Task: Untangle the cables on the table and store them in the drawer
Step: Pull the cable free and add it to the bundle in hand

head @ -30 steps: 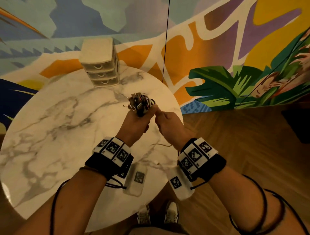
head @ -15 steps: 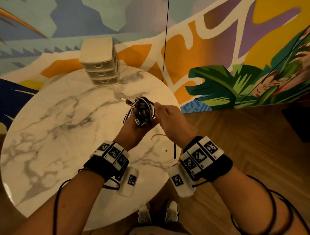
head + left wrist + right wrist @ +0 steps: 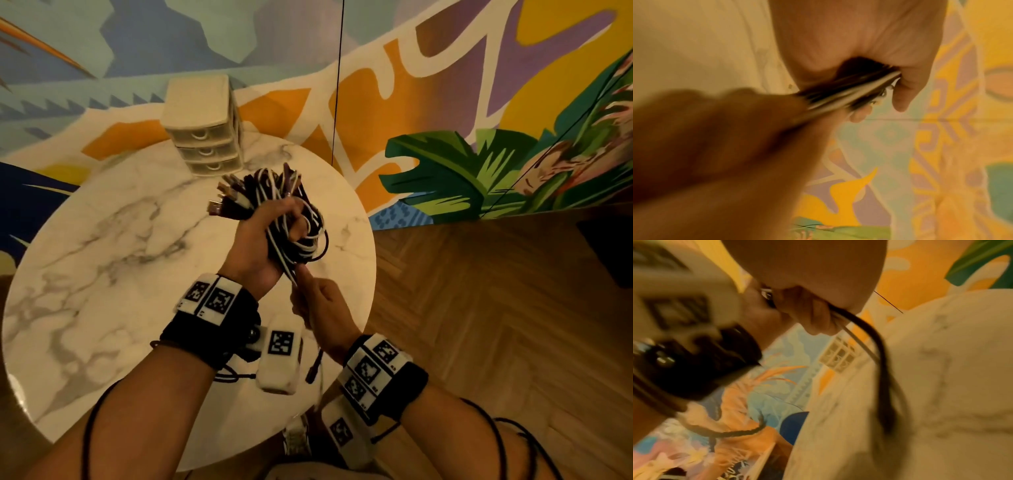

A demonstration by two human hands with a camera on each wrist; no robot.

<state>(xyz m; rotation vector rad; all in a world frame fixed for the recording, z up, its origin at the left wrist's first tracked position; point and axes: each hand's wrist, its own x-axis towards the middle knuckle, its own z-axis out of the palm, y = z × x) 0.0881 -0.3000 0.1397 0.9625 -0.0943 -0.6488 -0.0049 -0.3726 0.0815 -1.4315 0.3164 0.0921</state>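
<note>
A tangled bundle of black and white cables [image 3: 291,219] is held above the round marble table [image 3: 102,257]. My left hand [image 3: 270,236] grips the bundle, plug ends fanning out at its upper left. My right hand [image 3: 317,301] sits just below it, fingers curled round strands pulled down from the bundle; a black cable end [image 3: 313,371] hangs under that hand. In the left wrist view the cables [image 3: 851,91] run blurred through the fist. In the right wrist view a black and a white cable [image 3: 865,337] leave the curled fingers. The cream drawer unit [image 3: 202,126] stands at the table's far edge, all three drawers closed.
A painted mural wall rises behind the table. Wooden floor [image 3: 496,325] lies to the right. A thin black cord [image 3: 337,85] hangs straight down in front of the wall. My shoes [image 3: 296,438] show under the table's near edge.
My left hand turned and lifted the bundle, which now looks looser and larger. My right hand dropped from beside the bundle to below it, drawing strands downward.
</note>
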